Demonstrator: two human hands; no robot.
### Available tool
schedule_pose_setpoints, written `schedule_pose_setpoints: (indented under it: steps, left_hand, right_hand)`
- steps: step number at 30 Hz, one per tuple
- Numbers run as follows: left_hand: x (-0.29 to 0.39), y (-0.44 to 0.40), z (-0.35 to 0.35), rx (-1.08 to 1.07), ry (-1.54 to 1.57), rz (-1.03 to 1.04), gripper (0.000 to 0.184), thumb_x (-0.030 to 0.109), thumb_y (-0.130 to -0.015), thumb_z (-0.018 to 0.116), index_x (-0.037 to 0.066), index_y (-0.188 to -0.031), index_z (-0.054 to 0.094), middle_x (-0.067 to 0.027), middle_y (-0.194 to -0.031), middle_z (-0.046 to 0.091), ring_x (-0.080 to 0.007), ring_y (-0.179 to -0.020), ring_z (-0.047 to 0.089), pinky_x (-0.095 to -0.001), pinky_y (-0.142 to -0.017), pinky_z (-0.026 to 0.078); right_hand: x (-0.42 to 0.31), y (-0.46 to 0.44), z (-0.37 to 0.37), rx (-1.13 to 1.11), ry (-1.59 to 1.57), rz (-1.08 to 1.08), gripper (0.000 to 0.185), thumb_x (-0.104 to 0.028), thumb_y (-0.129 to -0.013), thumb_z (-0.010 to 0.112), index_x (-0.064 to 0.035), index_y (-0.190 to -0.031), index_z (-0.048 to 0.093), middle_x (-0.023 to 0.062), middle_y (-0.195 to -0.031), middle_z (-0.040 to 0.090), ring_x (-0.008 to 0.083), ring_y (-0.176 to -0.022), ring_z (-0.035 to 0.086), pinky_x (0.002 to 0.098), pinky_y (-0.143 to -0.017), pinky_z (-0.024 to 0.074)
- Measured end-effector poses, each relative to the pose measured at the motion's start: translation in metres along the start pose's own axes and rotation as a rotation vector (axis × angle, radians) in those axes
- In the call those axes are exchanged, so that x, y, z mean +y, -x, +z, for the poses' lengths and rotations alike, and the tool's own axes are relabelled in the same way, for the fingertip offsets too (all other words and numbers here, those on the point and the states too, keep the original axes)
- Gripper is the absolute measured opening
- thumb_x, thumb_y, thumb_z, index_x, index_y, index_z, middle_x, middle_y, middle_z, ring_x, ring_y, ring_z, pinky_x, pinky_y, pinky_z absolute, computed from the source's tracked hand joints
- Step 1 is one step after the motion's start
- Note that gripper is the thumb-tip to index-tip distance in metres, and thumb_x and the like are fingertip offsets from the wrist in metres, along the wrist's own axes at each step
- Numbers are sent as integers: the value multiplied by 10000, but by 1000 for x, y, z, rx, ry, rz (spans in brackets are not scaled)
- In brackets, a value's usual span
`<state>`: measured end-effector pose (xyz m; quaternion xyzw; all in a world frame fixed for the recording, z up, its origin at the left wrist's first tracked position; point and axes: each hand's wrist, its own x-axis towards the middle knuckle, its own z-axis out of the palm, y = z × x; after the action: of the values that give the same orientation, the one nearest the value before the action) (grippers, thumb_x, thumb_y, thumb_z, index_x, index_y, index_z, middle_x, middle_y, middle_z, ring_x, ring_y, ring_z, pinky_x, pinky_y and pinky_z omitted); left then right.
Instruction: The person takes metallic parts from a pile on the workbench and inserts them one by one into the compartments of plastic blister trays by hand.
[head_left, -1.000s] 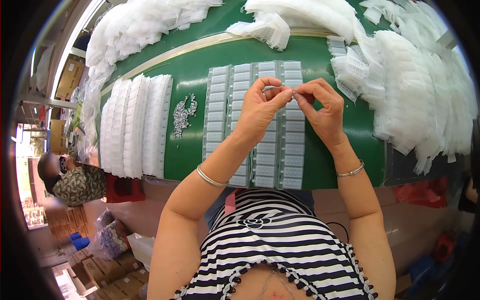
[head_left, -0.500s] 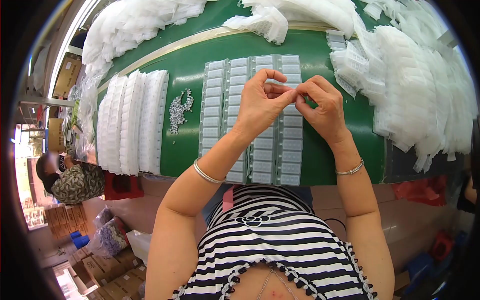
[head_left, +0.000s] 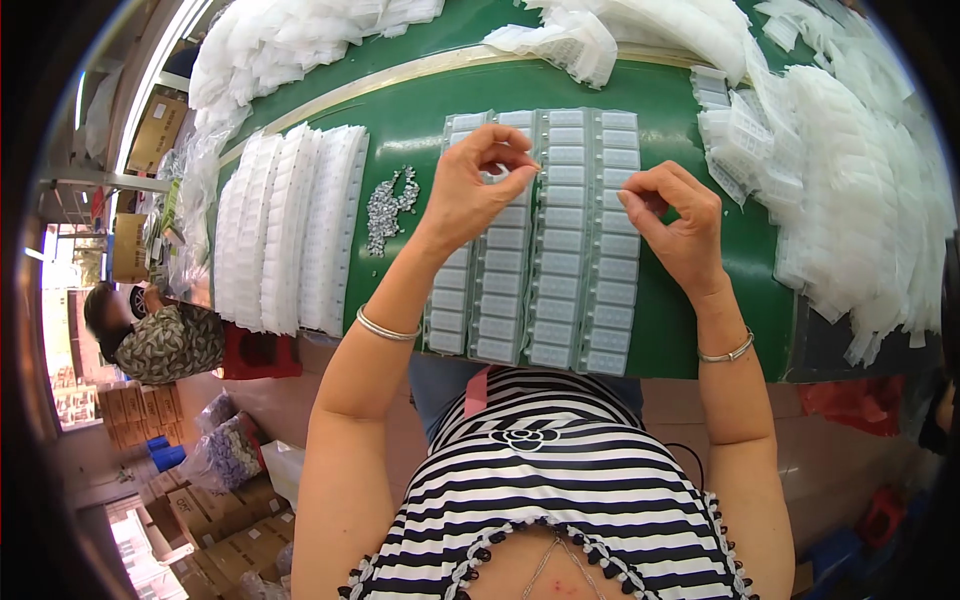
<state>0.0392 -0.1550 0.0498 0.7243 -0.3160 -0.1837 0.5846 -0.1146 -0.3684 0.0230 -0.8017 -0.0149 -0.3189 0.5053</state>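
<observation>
The left hand (head_left: pixel 477 190) hovers over the tray strips (head_left: pixel 611 290), the right hand (head_left: pixel 682 218) at their right edge; both pinch narrowly, contents unclear.

Bright light covers the worktop (head_left: pixel 410 110), leaving pale sheen on its green surface. Left of the worktop, an opening (head_left: pixel 72 330) glares nearly white; the floor (head_left: pixel 265 408) below is dimmer. Wide-lens distortion bows the worktop's edges within black borders. Above it, the left hand (head_left: pixel 478 185) and right hand (head_left: pixel 680 215) look fairly crisp.
</observation>
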Motion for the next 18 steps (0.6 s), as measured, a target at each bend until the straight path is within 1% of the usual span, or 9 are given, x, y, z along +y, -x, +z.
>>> schedule_pose_setpoints:
  steps: [3, 4, 8, 9, 13, 18]
  left_hand:
    - [-9, 4, -19, 61, -231, 94, 297, -13, -904, 785, 79, -1176, 712, 3, -974, 767, -85, -889, 670, -255, -884, 506]
    - [-10, 4, -21, 60, -235, 94, 297, -13, -904, 785, 79, -1176, 712, 3, -974, 767, -85, -889, 670, -255, -884, 506]
    - [-16, 5, -14, -50, -331, 95, 290, -5, -903, 766, 84, -1175, 717, 13, -981, 766, -108, -945, 666, -290, -945, 472]
    - [-18, 4, -13, -53, -328, 96, 290, -5, -903, 766, 84, -1175, 717, 13, -981, 766, -108, -945, 666, -290, -945, 472]
    - [-21, 4, -11, -103, -417, 232, 322, -34, -888, 754, 80, -1187, 716, 5, -976, 768, -129, -953, 657, -290, -954, 473]
    - [-17, 5, -6, -91, -392, 235, 318, -49, -878, 746, 80, -1168, 726, 0, -963, 770, -139, -955, 649, -295, -961, 471]
  right_hand:
    - [3, 0, 2, -8, -16, 33, 83, 54, -868, 779, -11, -913, 754, -16, -844, 644, 104, -670, 459, 242, -610, 409]
    - [3, 0, 3, -5, -19, 32, 83, 54, -868, 779, -11, -913, 754, -16, -844, 644, 104, -670, 459, 242, -610, 409]
    - [3, 0, 1, -36, -6, 80, 76, 44, -885, 775, -9, -918, 733, -14, -838, 630, 98, -696, 472, 223, -647, 417]
    - [3, 1, 0, -35, -2, 83, 76, 44, -885, 775, -9, -918, 733, -14, -838, 630, 98, -696, 472, 223, -647, 417]
    - [6, 0, -1, -31, -23, 120, 73, 45, -888, 775, -9, -914, 732, -14, -839, 628, 96, -697, 466, 223, -647, 413]
    - [5, 1, 0, -59, -15, 132, 67, 45, -894, 772, -8, -911, 734, -16, -839, 623, 94, -696, 456, 224, -645, 405]
